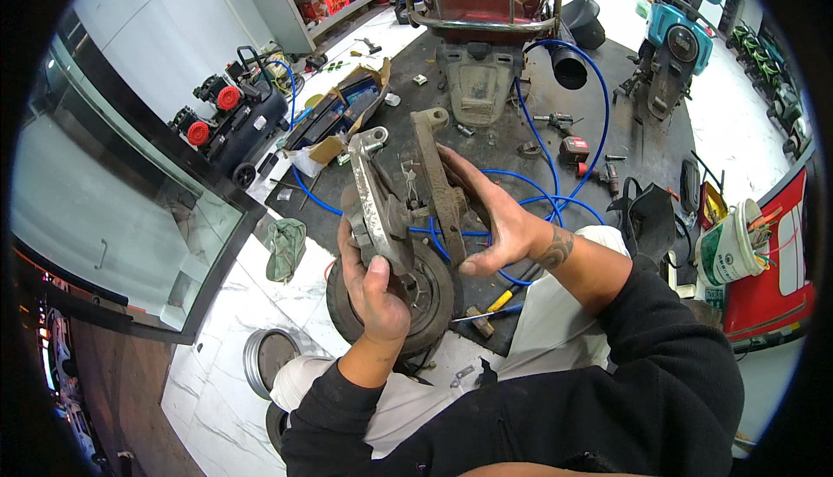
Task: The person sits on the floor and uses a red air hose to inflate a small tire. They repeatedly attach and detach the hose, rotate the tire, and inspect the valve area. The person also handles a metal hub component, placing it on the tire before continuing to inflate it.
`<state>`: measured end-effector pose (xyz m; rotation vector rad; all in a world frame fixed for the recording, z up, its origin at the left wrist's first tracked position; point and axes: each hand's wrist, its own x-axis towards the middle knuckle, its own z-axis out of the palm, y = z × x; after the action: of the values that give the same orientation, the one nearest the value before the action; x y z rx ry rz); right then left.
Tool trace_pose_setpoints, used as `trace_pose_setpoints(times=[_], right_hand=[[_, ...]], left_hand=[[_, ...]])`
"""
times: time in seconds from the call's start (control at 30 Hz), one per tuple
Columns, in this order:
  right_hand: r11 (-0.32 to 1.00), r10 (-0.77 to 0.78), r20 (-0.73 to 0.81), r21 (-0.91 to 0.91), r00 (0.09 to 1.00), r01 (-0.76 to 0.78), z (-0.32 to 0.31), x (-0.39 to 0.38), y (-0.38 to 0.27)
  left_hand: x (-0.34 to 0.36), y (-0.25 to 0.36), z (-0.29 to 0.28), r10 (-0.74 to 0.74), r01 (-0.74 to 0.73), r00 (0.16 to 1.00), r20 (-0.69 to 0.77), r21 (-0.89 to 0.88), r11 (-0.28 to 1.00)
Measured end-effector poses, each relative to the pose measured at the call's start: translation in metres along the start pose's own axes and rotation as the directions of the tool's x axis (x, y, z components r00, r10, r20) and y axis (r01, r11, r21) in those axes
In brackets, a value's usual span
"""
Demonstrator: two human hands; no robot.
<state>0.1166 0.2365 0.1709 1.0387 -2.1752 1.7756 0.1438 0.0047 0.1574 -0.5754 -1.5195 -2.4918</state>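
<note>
Fingers of your left hand (375, 299) wrap the outer side of a worn silver cast-metal arm (371, 203), with the thumb pressed against its lower end, so that grip is closed on the metal. Your right hand (505, 227) has a firm hold on a grimy brown metal arm (442, 195), its thumb at the lower end and its fingers behind. Both arms are near the centre, roughly upright side by side with their eyed ends toward 12 o'clock; you cannot tell from this view whether they are joined.

Just beyond your left hand, at 6 o'clock, lies a tyred wheel (434, 296), partly hidden. A hammer (479, 322) rests near 5 o'clock, with a yellow-handled tool (500, 301) just beside it.

Blue air hose (606, 104) loops across the dark mat toward 2 o'clock. At 12 o'clock you face the rear mudguard (479, 82) of a scooter, while a teal scooter (681, 47) stands at 2. A white-and-green bucket (725, 256) sits at 3, a crumpled green cloth (286, 250) at 9, and an air compressor (252, 130) at 10.
</note>
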Motion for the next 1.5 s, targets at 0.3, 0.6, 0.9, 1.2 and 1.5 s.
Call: trace_pose_setpoints(times=[0.3,0.6,0.9,1.2,1.5], right_hand=[[0.996,0.085,0.018,-0.015,0.996,-0.085,0.002,0.001,0.003],[0.997,0.075,-0.012,0.028,0.997,-0.075,0.006,0.004,0.010],[0.982,0.148,-0.038,0.126,0.988,-0.143,0.011,0.004,0.020],[0.954,0.195,-0.024,0.235,0.980,-0.184,0.015,0.004,0.033],[0.951,0.184,-0.020,0.254,0.983,-0.173,0.017,0.003,0.038]], left_hand=[[0.001,0.003,0.003,-0.036,0.036,0.999,0.000,0.026,0.999],[0.006,-0.004,-0.003,-0.003,0.003,1.000,0.005,0.093,0.996],[0.010,-0.008,-0.003,-0.092,0.092,0.996,0.000,-0.047,0.995],[0.014,-0.016,-0.008,-0.197,0.190,0.980,-0.013,-0.212,0.959],[0.011,-0.017,-0.007,-0.162,0.158,0.986,-0.030,-0.125,0.980]])
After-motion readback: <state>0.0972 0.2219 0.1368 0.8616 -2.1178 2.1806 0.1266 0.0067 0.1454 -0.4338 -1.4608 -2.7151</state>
